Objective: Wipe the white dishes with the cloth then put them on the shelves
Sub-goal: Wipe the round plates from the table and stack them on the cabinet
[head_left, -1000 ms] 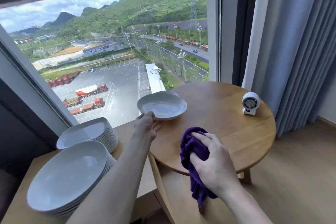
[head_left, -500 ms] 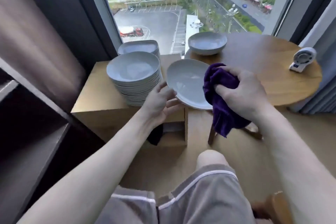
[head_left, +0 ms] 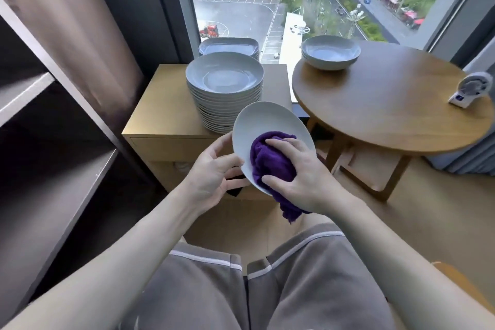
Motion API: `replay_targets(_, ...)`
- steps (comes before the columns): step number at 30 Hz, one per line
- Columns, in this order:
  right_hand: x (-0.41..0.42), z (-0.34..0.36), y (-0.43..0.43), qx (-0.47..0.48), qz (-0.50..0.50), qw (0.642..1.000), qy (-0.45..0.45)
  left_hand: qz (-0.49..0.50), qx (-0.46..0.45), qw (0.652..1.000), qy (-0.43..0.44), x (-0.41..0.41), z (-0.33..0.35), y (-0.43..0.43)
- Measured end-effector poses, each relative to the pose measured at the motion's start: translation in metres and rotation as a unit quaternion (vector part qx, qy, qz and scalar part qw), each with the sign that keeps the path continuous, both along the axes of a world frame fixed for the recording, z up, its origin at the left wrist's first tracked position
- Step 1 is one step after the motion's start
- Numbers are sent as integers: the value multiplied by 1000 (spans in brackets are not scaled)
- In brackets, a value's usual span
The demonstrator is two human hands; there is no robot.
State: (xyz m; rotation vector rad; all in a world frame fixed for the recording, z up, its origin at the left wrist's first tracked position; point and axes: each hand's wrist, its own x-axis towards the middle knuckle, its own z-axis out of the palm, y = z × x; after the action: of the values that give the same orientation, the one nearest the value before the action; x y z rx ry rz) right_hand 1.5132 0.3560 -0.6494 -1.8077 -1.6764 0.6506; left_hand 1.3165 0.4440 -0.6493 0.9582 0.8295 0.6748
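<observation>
White dish (head_left: pixel 267 126) up in mid-air, tilted, inner face toward the camera, just in front of the wooden cabinet (head_left: pixel 160 115) and above the lap. L hand (head_left: pixel 214 174) gripping its near-left rim, thumb on the edge, fingers curled round behind. Wadded purple cloth (head_left: pixel 270 163) pressed against lower part of inner face. R hand (head_left: pixel 305 179) clamped over the wad, fingers curled on top, thumb at lower edge; loose tail of cloth hanging below the hand. Directly behind the dish, on cabinet top: tall stack of round dishes (head_left: pixel 225 80). Behind that, by the window glass: lower stack of squarish plates (head_left: pixel 229 45). To the R, round wooden table (head_left: pixel 388 110), apart from the cabinet by a narrow gap. On its far-left edge, stacked bowls (head_left: pixel 330 52), apparently two, count unclear. On its R edge, small white fan (head_left: pixel 470 90), well apart from the bowls. To the L, dark shelves (head_left: pixel 53 182), boards seen edge-on, blurred. Grey shorts (head_left: pixel 308 276) w/ white piping at bottom of view, light wood floor beneath. Car park, road and trees outside the window.
</observation>
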Motion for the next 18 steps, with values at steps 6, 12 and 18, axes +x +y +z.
replay_targets(6,-6,-11,-6,18,57,996,-60,-28,3,1000,-8,-7,-13,2)
replay_targets(12,-12,-18,-5,35,138,989,-46,-71,17,997,3,-23,-21,10)
replay_targets(18,-16,-29,10,28,140,977,-158,-69,32,997,32,-26,-23,18)
